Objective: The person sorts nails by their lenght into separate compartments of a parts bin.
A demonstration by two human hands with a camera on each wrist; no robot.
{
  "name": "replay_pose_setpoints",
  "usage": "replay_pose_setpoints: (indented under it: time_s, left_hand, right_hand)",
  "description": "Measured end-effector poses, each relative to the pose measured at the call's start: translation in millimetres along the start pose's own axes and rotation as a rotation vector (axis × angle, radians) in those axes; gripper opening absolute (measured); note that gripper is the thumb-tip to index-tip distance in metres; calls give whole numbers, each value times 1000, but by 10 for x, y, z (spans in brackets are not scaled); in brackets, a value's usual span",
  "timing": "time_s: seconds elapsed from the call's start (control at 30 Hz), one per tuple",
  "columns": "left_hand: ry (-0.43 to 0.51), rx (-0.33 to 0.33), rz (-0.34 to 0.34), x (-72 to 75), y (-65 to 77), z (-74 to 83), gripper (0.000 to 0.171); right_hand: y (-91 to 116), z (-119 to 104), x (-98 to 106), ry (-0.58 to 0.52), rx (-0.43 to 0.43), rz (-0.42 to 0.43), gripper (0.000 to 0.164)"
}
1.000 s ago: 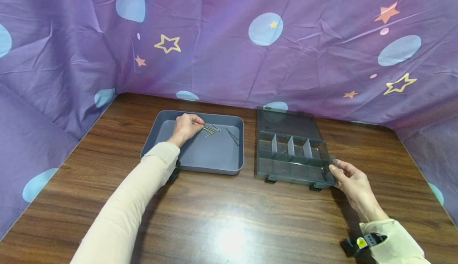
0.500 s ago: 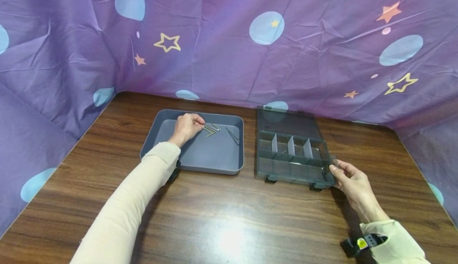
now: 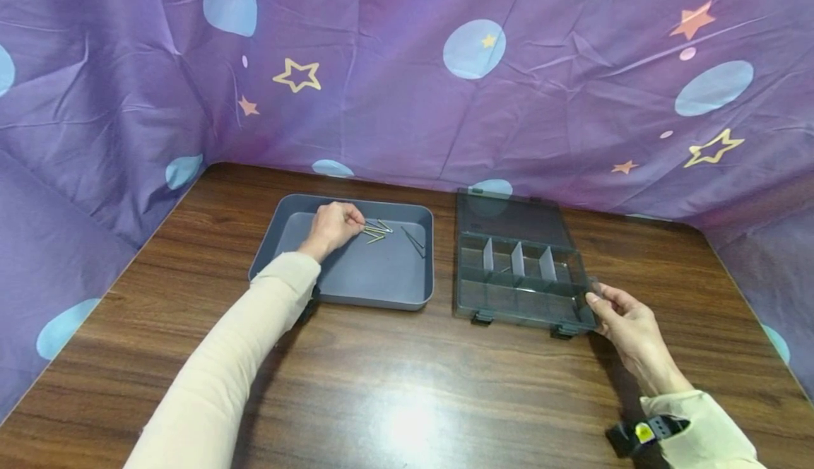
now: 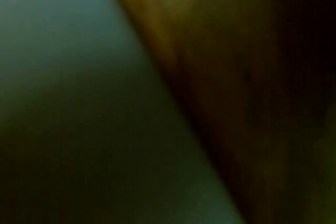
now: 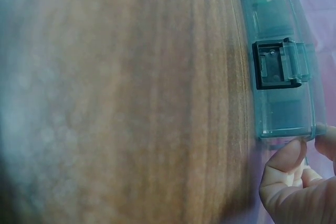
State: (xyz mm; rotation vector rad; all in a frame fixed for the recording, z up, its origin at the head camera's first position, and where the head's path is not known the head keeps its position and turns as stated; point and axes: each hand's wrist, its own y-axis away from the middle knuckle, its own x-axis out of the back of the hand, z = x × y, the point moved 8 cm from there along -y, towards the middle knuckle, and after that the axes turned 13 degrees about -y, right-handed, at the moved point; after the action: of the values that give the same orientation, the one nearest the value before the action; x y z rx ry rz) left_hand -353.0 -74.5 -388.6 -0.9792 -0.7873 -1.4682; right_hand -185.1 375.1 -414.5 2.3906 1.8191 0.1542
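Left hand point(image 3: 335, 227): fingertips narrowed at the thin metal pieces point(image 3: 376, 231) in the tray point(image 3: 362, 305), near the desk's point(image 3: 343, 384) far edge; grip on a piece cannot be told. Right hand point(image 3: 632, 331): holds the open case point(image 3: 518, 306) near its front-right corner.

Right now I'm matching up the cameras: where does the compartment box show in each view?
Head: compartment box right of centre, lid open behind it.
Left wrist: cannot be made out; dark and blurred.
Right wrist: box at upper right, running off the top edge.
Shared by head and right wrist: the dark front latch nearest the box's right end.
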Motion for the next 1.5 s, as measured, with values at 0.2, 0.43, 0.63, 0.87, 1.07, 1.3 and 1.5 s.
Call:
replay_pose_setpoints:
  time_s: [0.2, 0.43, 0.63, 0.87, 1.07, 1.3, 1.5]
  left_hand:
    - [8, -34, -49, -3, 3, 10, 9]
    - [-27, -100, -92, -4, 23, 35, 7]
    - [-36, -157, -121, -18, 38, 55, 7]
    - [-32, -213, -122, -17, 48, 74, 9]
    - [-29, -227, -109, 8, 79, 79, 10]
    - [-19, -243, -102, 24, 121, 64, 11]
    - [2, -268, -97, 49, 152, 59, 11]
  right_hand:
    - [-4, -1, -8, -83, 22, -26, 23]
    - [-6, 2, -9, -82, 10, -25, 23]
    - [0, 5, -5, -81, 6, -17, 22]
    - [4, 3, -5, -90, 19, -23, 16]
    - [-5, 6, -8, -83, 23, -26, 16]
    - [-3, 10, -8, -68, 13, -21, 19]
    - [0, 4, -5, -42, 0, -13, 31]
